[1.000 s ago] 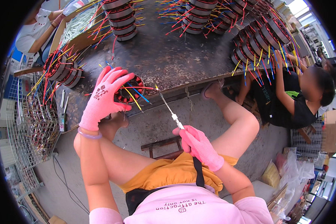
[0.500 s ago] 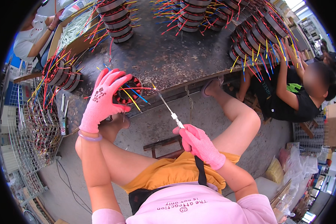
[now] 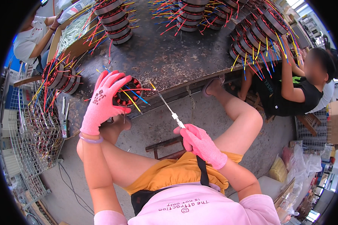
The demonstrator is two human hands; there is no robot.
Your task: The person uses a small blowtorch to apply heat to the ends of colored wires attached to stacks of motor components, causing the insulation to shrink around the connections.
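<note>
My left hand (image 3: 104,101), in a pink glove, is closed round a motor stator (image 3: 118,98) with dark red windings, held at the table's near edge. Red, blue and yellow wires stick out of the stator toward the right. In my gloved right hand (image 3: 203,146) is a slim torch (image 3: 169,107) with a thin metal tube and a white collar, pointing up and left. A small yellow glow, like a flame, shows between the torch's tip and the end of a red wire (image 3: 144,89).
Stacks of wired stators (image 3: 114,23) stand on the dark, worn table (image 3: 154,56), with a shorter stack (image 3: 60,77) at its left. A carton (image 3: 69,35) holds white sleeves. Wire-mesh baskets (image 3: 35,135) stand left. Other people (image 3: 289,90) sit right and far left.
The stator, the torch and both my hands keep nearly the same places. At the right, the other person's head and arms have shifted slightly.
</note>
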